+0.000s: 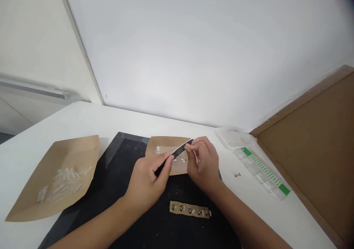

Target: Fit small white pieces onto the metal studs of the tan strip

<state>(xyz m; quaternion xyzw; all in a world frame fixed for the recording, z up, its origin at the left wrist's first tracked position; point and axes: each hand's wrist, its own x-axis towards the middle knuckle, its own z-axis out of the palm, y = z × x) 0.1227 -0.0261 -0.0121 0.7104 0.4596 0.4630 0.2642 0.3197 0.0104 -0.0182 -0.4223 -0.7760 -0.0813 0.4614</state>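
A narrow dark strip with a pale edge [180, 151] is stretched between my two hands, above the black mat. My left hand [151, 175] pinches its lower left end between thumb and fingers. Near the upper right end, my right hand [203, 160] grips it with closed fingertips. Behind the hands lies a brown paper tray [155, 142] holding a clear piece and small white bits, partly covered by my hands. Closer to me, a tan strip [186, 209] with several shiny metal pieces in a row rests on the black mat [143, 219].
At left, a larger brown paper tray [30, 204] holds several clear plastic pieces [66, 175]. To the right are a clear packet with a green label [262, 173], a translucent container [233, 137] and small metal pieces [237, 175]. A cardboard box [312, 149] borders the right side.
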